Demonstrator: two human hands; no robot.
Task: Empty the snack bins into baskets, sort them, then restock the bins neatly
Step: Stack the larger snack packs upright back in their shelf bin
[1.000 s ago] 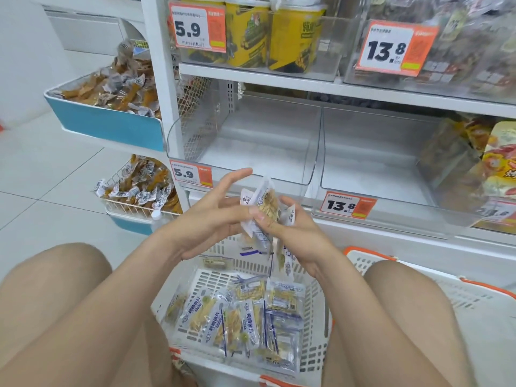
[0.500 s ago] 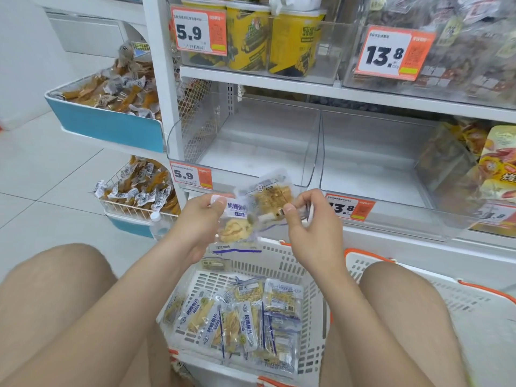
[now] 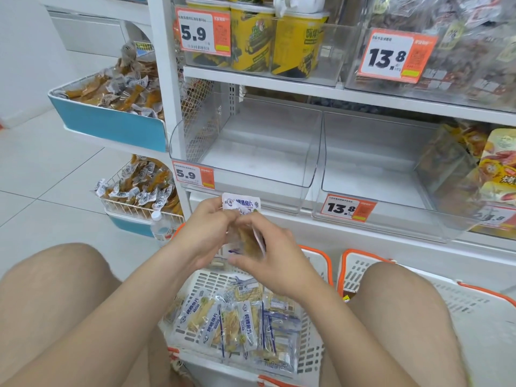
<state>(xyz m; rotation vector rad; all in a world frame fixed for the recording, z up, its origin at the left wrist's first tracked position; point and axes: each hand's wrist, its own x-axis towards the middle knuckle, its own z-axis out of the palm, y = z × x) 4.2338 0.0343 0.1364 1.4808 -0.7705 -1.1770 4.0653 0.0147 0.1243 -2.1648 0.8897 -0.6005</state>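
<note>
Both my hands hold a small stack of clear fish-snack packets with white and blue labels, just above the white basket. My left hand grips the stack from the left, and my right hand curls round it from the right, covering its lower part. Several more of the same packets lie in the basket between my knees. Two clear bins stand on the shelf ahead with nothing in them: the left bin tagged 5.9 and the right bin tagged 13.8.
A second white basket with orange handles stands at the right, behind my right knee. At the left, a blue tray and a wire basket hold wrapped snacks. A small water bottle stands on the floor. Yellow tubs fill the upper shelf.
My hands spread two packets apart side by side half a second ago. They have now come together, gathering the packets into one stack, slightly lower.
</note>
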